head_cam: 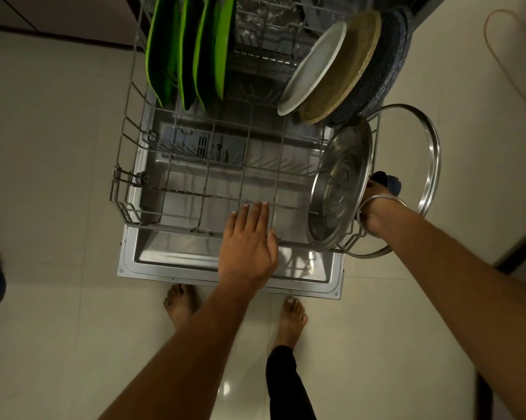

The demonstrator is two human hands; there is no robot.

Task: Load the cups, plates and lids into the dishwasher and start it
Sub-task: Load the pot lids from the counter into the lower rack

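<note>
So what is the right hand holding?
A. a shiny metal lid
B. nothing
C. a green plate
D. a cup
A: the right hand is behind the steel lid, gripping it upright at the right end of the rack; the green plates stand far back on the left.

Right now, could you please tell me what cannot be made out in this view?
- Right hand fingers: hidden behind the steel lid, head view.
- Glass lid: its lower edge is covered by the right forearm.
- Dishwasher interior: cut off by the top edge, dark.
- Controls: out of frame.
</note>
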